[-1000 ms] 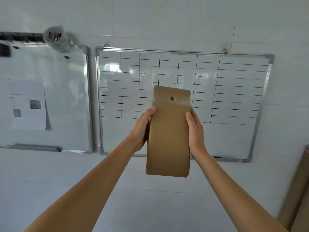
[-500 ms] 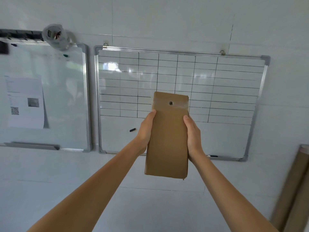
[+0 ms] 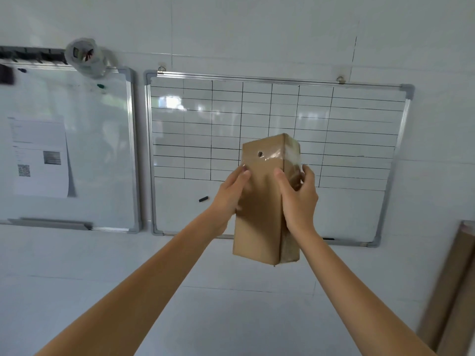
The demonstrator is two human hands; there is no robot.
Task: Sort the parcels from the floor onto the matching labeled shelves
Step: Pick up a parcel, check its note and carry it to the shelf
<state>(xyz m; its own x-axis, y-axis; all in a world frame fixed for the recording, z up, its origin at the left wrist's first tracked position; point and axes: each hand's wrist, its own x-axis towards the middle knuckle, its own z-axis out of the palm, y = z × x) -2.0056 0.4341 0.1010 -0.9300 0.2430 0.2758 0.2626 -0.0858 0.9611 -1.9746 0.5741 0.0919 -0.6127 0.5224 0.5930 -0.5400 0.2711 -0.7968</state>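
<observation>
Head view puts the gridded whiteboard [image 3: 334, 140] behind your raised hands, filling the wall beyond them. Left of your left hand [image 3: 228, 199] hangs a plain whiteboard [image 3: 102, 150] with a printed sheet [image 3: 38, 155] on it. Between your hands, held upright in the air, is the brown cardboard parcel [image 3: 259, 222], one vertical edge turned toward you. Your left hand grips its left side, thumb on the front face. Your right hand [image 3: 299, 199] wraps the near corner, thumb on the front, fingers curled round the right face. A small black marker [image 3: 203, 199] sits just left of your left hand.
</observation>
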